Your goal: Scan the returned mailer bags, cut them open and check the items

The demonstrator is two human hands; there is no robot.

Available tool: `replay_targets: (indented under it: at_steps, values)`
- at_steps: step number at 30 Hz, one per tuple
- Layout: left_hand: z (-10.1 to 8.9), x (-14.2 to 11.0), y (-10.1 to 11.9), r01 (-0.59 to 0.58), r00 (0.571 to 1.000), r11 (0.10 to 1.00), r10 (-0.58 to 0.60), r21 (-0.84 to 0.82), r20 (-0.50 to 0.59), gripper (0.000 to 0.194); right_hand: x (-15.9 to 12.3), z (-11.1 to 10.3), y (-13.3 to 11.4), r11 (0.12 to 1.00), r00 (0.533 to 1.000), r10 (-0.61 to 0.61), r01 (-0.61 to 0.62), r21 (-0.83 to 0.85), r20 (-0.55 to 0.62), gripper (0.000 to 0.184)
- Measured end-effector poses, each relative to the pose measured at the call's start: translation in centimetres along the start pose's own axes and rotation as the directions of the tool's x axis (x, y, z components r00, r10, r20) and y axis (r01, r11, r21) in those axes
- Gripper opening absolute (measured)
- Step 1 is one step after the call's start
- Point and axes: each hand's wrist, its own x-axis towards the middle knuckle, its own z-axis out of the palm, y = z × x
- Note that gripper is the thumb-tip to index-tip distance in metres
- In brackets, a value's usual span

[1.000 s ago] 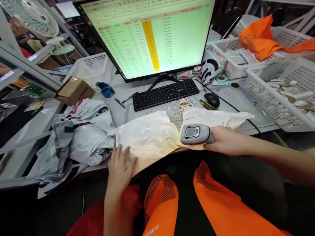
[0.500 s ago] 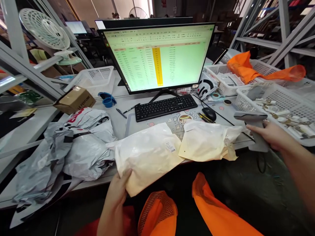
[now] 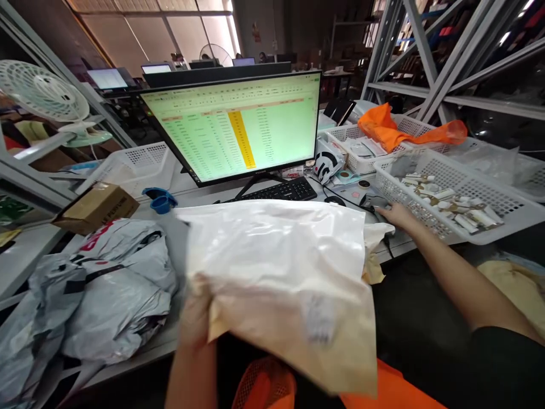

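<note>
My left hand (image 3: 196,312) is closed on the left edge of a white and cream mailer bag (image 3: 276,244), blurred by motion and raised in front of the desk. A printed label (image 3: 318,318) shows on its lower right part. Behind it, mostly hidden, lies a second mailer bag (image 3: 374,250). My right hand (image 3: 398,217) is down at the desk beside the white basket, its fingers closed at the grey barcode scanner (image 3: 377,201), of which only a part shows. The mouse (image 3: 335,200) is just left of the scanner.
Crumpled grey-white plastic bags (image 3: 123,289) lie at the left, below a cardboard box (image 3: 96,207) and a blue lidded container (image 3: 160,201). A monitor (image 3: 238,128) stands behind the keyboard (image 3: 293,189). A white basket (image 3: 451,162) at right holds several small bottles.
My left hand has lifted its mailer bag off the desk edge, and it now covers much of the keyboard. My right hand has carried the scanner left and away from me, down to the desk.
</note>
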Motion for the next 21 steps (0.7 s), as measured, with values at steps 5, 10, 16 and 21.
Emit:
replay_targets:
  at_steps: [5, 10, 16, 21]
  values:
    - [9.6, 2.0, -1.4, 0.180, 0.896, 0.983, -0.183, 0.046, 0.404, 0.052, -0.9, -3.5, -3.1, 0.954, 0.974, -0.214, 0.192, -0.230, -0.076, 0.056]
    - [11.6, 2.1, -2.2, 0.188, 0.807, 0.962, -0.267, 0.199, 0.527, 0.046, -1.9, -3.8, -11.9, 0.823, 0.867, -0.495, 0.490, -0.287, 0.059, 0.052]
    - [11.3, -0.4, -3.5, 0.449, 0.675, 0.893, -0.364, 0.035, 0.642, 0.067, -2.8, 7.7, -23.2, 0.459, 0.530, -0.685, 0.847, -0.269, 0.500, 0.048]
    - [11.8, -2.3, -4.1, 0.545, 0.665, 0.827, -0.328, -0.136, 0.671, 0.066, -3.9, 14.7, -24.8, 0.350, 0.425, -0.716, 0.905, -0.242, 0.554, 0.047]
